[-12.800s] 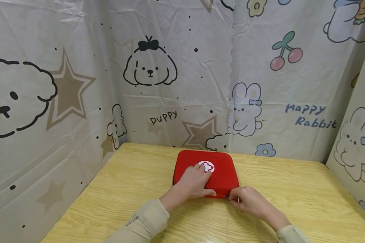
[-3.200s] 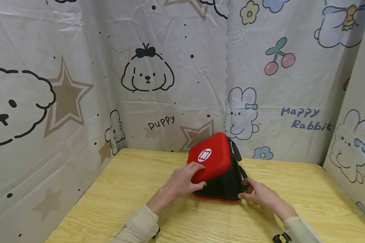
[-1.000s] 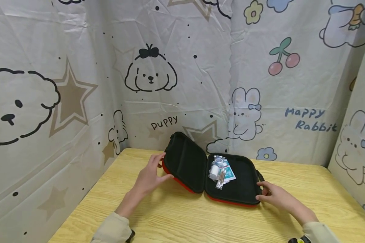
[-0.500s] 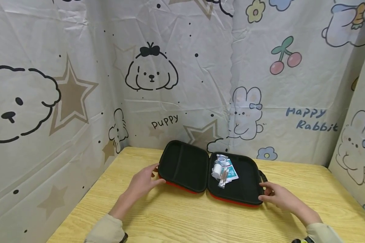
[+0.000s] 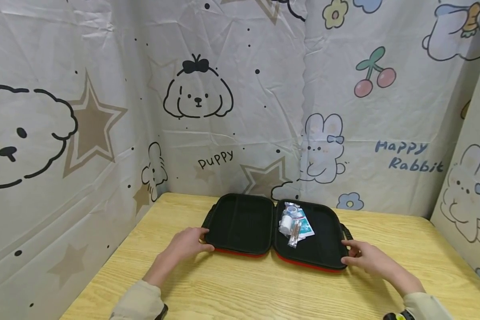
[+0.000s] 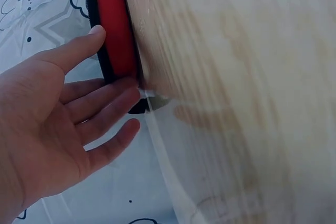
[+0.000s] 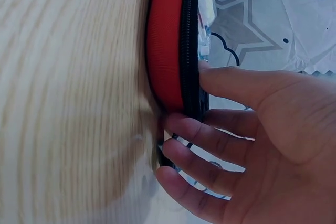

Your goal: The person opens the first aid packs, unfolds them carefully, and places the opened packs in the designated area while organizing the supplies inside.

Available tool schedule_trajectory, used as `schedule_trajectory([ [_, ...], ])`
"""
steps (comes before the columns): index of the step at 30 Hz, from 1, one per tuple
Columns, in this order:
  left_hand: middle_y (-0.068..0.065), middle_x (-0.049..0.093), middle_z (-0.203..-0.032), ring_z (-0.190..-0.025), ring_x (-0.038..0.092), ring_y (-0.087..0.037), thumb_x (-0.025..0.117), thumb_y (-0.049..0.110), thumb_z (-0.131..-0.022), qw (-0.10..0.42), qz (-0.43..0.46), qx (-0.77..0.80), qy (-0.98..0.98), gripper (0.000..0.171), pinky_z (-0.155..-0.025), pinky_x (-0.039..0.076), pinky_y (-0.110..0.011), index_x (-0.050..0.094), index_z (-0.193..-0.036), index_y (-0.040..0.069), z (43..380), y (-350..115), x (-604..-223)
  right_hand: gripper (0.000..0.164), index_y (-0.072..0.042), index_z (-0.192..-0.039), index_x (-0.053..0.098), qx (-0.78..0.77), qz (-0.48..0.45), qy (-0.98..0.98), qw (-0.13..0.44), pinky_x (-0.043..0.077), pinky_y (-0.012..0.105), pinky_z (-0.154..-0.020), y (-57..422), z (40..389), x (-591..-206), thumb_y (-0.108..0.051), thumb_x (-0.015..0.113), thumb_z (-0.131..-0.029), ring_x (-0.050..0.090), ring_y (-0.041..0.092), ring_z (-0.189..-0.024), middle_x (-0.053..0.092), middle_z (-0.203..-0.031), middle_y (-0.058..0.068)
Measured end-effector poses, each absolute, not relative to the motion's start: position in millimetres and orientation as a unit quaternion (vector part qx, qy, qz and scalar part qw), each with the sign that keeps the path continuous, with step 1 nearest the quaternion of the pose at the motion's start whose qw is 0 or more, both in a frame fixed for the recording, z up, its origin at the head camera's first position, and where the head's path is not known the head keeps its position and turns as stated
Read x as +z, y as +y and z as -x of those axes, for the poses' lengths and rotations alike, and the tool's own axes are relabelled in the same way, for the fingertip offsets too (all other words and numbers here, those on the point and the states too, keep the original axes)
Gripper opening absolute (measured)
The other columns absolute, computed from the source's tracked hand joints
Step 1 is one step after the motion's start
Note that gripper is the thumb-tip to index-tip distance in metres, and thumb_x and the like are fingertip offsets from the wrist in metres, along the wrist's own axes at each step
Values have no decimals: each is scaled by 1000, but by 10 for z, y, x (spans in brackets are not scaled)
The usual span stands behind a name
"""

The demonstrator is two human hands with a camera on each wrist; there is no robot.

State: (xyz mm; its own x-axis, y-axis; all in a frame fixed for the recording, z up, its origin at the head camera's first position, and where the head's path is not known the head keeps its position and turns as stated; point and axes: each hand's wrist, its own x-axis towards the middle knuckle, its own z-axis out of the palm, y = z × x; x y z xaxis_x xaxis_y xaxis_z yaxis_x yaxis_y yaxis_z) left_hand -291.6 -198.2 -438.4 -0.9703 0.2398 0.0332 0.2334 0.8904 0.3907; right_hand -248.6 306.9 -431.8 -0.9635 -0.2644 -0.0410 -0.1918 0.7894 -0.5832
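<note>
An unzipped red first-aid case (image 5: 324, 238) with black lining lies spread out flat on the table. At the corner of its left half (image 5: 236, 226), my left hand (image 5: 182, 244) has its thumb on the rim and fingers around the side. My right hand (image 5: 370, 259) grips the right half's near corner, thumb on the zipped rim (image 7: 189, 45) and fingers low against the red shell (image 7: 167, 35). Inside the right half, by the hinge, sit a small white roll (image 5: 286, 225), a teal-and-white packet (image 5: 306, 227), thin brown sticks in clear wrap (image 5: 294, 235) and another clear-wrapped item (image 5: 291, 210).
A wood-grain table (image 5: 248, 289) carries the case near its back edge. Patterned cloth (image 5: 232, 133) hangs behind the table and along both sides. Black strap handles, one on the right end (image 5: 346, 231) and one on the left (image 5: 209, 217), stick out from the case.
The case was closed, then unzipped and opened. Its lid has swung left and down from tilted to flat, with my left hand lowering along it. My right hand stays at the right corner.
</note>
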Motion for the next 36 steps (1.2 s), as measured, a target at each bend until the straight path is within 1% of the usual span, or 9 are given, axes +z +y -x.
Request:
schedule_trajectory([
  [4, 0, 73, -103, -88, 67, -15, 79, 42, -82, 17, -112, 204, 972, 62, -77, 54, -40, 64, -132, 8, 2917, -1990, -4367, 64, 17, -134, 49, -293, 131, 945, 54, 39, 24, -62, 3111, 2478, -4309, -21, 73, -89, 50, 11, -75, 56, -85, 2],
  [11, 2, 73, -101, -87, 66, -13, 78, 42, -82, 23, -111, 206, 972, 60, -76, 53, -40, 64, -131, 10, 2906, -1993, -4348, 64, 17, -134, 48, -297, 136, 943, 54, 38, 24, -61, 3152, 2468, -4321, -21, 73, -89, 46, 7, -71, 55, -85, 2],
  [13, 1, 73, -104, -91, 67, -16, 78, 42, -83, 23, -113, 202, 973, 60, -80, 53, -42, 64, -131, 10, 2906, -1994, -4343, 65, 16, -135, 47, -307, 127, 941, 64, 38, 24, -58, 3154, 2461, -4317, -21, 73, -89, 46, 9, -69, 55, -86, 3],
  [15, -2, 72, -112, -100, 67, -20, 77, 45, -84, 20, -112, 197, 974, 59, -85, 53, -45, 64, -131, 11, 2907, -1989, -4330, 66, 16, -137, 46, -317, 117, 938, 74, 39, 24, -55, 3154, 2457, -4316, -22, 72, -90, 47, 10, -67, 54, -87, 3],
  [18, -4, 68, -122, -111, 65, -24, 74, 49, -85, 8, -114, 186, 976, 59, -91, 51, -49, 64, -131, 13, 2910, -1970, -4302, 67, 16, -138, 44, -327, 111, 935, 83, 41, 25, -50, 3151, 2448, -4316, -22, 72, -90, 46, 12, -62, 54, -88, 4],
  [24, -7, 62, -125, -109, 64, -28, 71, 51, -86, -30, -134, 159, 978, 54, -83, 52, -50, 66, -126, 16, 2923, -1850, -4230, 67, 15, -139, 45, -334, 101, 933, 84, 40, 25, -48, 3136, 2439, -4310, -21, 72, -89, 44, 10, -57, 54, -88, 5],
  [27, -7, 62, -127, -113, 62, -29, 70, 50, -88, -44, -156, 163, 973, 50, -87, 52, -50, 67, -125, 17, 2955, -1750, -4215, 66, 15, -138, 45, -331, 103, 935, 78, 40, 25, -48, 3137, 2438, -4302, -21, 72, -89, 44, 10, -57, 54, -88, 5],
  [32, -2, 64, -120, -111, 63, -25, 69, 48, -90, -64, -200, 174, 962, 45, -90, 52, -46, 68, -122, 18, 3017, -1573, -4222, 65, 14, -138, 46, -323, 104, 938, 73, 42, 26, -51, 3126, 2438, -4287, -21, 72, -90, 46, 12, -61, 54, -89, 4],
  [36, 0, 64, -117, -111, 63, -23, 67, 49, -91, -76, -230, 187, 952, 44, -93, 51, -45, 68, -122, 17, 3069, -1432, -4217, 65, 13, -138, 47, -317, 95, 941, 75, 43, 26, -53, 3111, 2435, -4279, -22, 73, -90, 48, 14, -66, 54, -88, 5],
])
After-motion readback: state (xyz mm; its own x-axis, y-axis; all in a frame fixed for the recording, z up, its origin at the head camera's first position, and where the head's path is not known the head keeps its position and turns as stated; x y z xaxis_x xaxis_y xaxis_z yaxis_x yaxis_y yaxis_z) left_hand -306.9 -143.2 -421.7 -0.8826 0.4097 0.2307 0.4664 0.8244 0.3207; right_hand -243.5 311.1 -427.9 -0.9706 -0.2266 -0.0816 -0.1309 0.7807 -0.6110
